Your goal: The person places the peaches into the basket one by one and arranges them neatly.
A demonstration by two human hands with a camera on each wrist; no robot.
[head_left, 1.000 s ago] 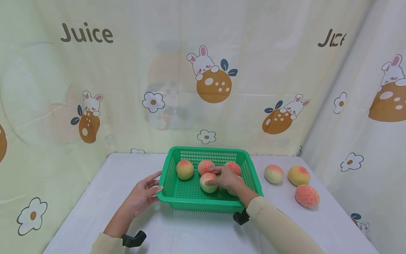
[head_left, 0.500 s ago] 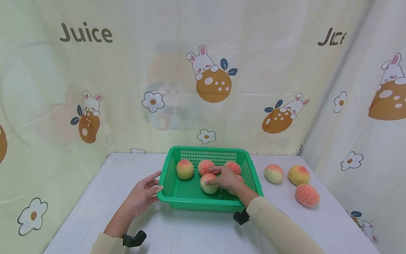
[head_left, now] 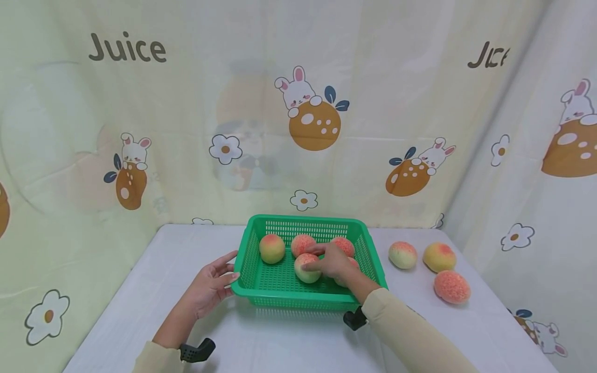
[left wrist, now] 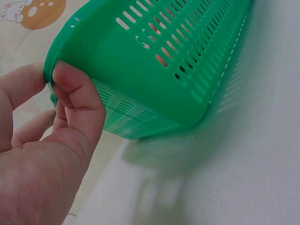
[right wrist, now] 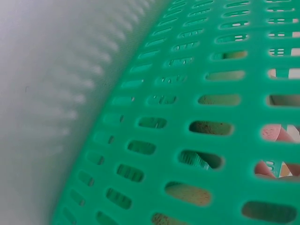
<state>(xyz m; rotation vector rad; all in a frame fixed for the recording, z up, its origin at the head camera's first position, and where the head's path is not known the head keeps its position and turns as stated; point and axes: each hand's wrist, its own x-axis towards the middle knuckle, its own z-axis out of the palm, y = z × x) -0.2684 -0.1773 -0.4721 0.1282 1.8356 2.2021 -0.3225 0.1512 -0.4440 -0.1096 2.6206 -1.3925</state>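
Note:
A green plastic basket [head_left: 298, 295] with slotted walls stands on the table. My left hand [head_left: 212, 286] holds its left rim between thumb and fingers; in the left wrist view the fingertips [left wrist: 70, 77] meet the green rim. Inside the basket, my right hand [head_left: 333, 263] grips a pale peach with a reddish top [head_left: 305, 270], thumb on its near side. Around it lie a yellow-red peach [head_left: 272, 249], a pink peach [head_left: 301, 243] and another pink peach [head_left: 344, 245]. One more, partly hidden under my right hand, shows at its edge. The right wrist view mostly shows the basket wall [right wrist: 164, 108].
Right of the basket, a pale peach [head_left: 403, 255], a yellow peach [head_left: 439, 257] and a rough pink peach [head_left: 452, 287] lie on the white table [head_left: 298, 342]. A printed curtain [head_left: 196, 93] hangs behind and at the sides.

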